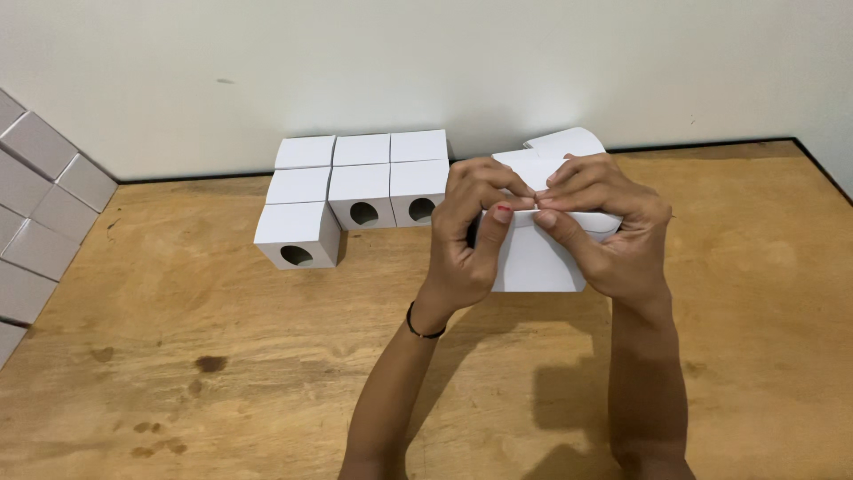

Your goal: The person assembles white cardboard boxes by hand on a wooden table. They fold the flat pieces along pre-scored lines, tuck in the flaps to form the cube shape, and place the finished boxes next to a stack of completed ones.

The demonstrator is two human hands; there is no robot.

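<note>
Head view: left hand (471, 233) and right hand (604, 227), grips pinching white box (538, 262) flap.

We see a wooden table (178, 391) with pale grain and a few dark stains near its left side; behind it rises a plain off-white wall (426, 62) — evenly lit, with soft shadows on the wood; a dark edge runs where table meets wall.

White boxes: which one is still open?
The white box held by both hands, its top flaps still up; the boxes against the wall are all closed.
</note>
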